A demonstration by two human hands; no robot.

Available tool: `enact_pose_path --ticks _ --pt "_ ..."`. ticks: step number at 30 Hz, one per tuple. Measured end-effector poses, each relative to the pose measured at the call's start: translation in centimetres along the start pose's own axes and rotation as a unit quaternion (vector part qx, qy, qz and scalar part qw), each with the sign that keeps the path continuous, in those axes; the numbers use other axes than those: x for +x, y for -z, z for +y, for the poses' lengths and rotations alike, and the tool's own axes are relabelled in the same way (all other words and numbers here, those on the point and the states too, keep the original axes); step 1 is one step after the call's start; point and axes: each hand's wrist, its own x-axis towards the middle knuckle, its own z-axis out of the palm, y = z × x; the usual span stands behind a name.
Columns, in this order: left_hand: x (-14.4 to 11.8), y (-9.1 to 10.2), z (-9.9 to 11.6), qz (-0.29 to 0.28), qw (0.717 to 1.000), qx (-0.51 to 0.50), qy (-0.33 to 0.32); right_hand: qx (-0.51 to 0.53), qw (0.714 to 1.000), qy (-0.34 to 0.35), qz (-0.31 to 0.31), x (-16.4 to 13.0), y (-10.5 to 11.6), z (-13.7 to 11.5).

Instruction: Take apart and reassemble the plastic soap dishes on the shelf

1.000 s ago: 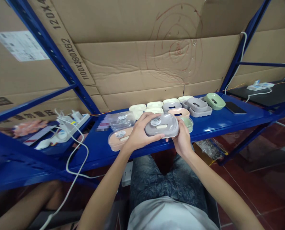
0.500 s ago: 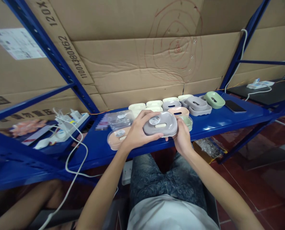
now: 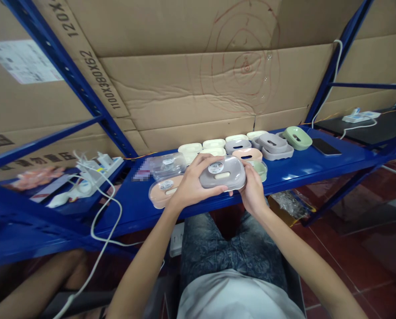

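A grey soap dish [image 3: 229, 173] under a clear cover with a round label is held above the front edge of the blue shelf [image 3: 284, 172]. My left hand [image 3: 195, 180] wraps its left end, thumb along the near side. My right hand [image 3: 252, 186] grips the right end, its fingers partly hidden behind the dish. To the left lies a covered peach soap dish [image 3: 161, 190], partly behind my left wrist. Clear plastic covers [image 3: 166, 165] are behind it. Just beyond the held dish sit an open peach dish [image 3: 247, 154] and a pale green one [image 3: 260, 170].
Cream dishes [image 3: 190, 148], stacked grey dishes [image 3: 273, 144] and a green dish [image 3: 297, 138] line the back of the shelf. A phone [image 3: 326, 146] lies at the right. Power strips and a white cable [image 3: 120, 212] are at the left. Another person's limb [image 3: 48, 279] shows lower left.
Both hands keep hold of the grey soap dish in nearly the same place. The view has shifted very slightly; nothing else has visibly moved.
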Motion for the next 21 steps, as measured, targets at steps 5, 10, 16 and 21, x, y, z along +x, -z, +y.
enact_pose_path --ticks 5,10,16,21 --pt "-0.04 -0.11 -0.28 0.013 1.000 -0.015 -0.003 0.000 1.000 0.004 -0.006 0.07 0.16 0.18" --pt "0.08 -0.02 -0.21 0.009 1.000 -0.019 -0.003 -0.003 1.000 0.003 -0.003 0.21 0.32 0.37" --pt "0.08 0.14 -0.26 0.006 1.000 -0.013 0.002 -0.001 1.000 0.008 0.000 0.30 0.31 0.55" --pt "0.01 0.17 -0.29 0.002 1.000 -0.007 0.014 -0.011 1.000 0.008 -0.003 0.13 0.23 0.61"
